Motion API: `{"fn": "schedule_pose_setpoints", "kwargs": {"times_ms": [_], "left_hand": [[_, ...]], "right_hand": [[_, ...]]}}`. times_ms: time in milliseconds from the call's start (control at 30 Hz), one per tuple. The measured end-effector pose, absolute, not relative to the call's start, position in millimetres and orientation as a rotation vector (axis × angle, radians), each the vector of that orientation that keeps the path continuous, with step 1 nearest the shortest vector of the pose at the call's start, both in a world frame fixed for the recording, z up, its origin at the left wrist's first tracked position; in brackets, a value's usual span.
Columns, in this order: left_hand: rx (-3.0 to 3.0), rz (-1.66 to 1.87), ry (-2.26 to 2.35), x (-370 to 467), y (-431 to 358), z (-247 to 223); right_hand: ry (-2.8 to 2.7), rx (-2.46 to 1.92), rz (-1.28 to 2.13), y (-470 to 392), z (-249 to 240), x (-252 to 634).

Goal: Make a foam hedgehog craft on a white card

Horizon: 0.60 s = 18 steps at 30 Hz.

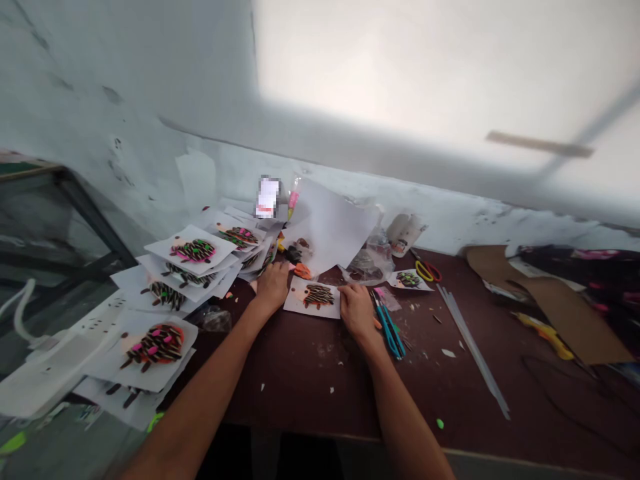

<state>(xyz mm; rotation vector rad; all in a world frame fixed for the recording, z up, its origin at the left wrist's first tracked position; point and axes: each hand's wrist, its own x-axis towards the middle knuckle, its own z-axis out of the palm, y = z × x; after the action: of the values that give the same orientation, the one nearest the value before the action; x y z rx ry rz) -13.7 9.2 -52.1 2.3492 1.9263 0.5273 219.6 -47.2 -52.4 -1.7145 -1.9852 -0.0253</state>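
A white card with a hedgehog picture (320, 295) lies on the dark red table in front of me. Its body is striped dark with orange edging. My right hand (357, 310) is closed at the card's right edge, its fingertips on the corner. Just left of the card, my left hand (273, 288) has its fingers curled beside small orange pieces (302, 270); what they pinch, if anything, is hidden. Teal-handled scissors (391, 333) rest right of my right hand. Beyond them is a smaller hedgehog card (409, 280).
Stacked hedgehog cards (193, 250) cover the left side, with more on a white power strip (55, 363). Behind stand a phone (268, 197), a white paper sheet (325, 223) and a white bottle (404, 233). Clear strips (475, 353), a yellow glue gun (545, 333) and cardboard (575, 317) lie right.
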Motion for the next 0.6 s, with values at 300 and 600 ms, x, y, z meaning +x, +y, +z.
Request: {"fn": "schedule_pose_setpoints", "kwargs": {"times_ms": [300,600], "left_hand": [[2.216,0.844,1.933,-11,22,-45],[1.232,1.331,1.167,-3,48,-35]], "right_hand": [[-1.983,-1.710,-0.017,-49,-50,220],[-1.973,-1.702,0.003,-50,-48,220]]}}
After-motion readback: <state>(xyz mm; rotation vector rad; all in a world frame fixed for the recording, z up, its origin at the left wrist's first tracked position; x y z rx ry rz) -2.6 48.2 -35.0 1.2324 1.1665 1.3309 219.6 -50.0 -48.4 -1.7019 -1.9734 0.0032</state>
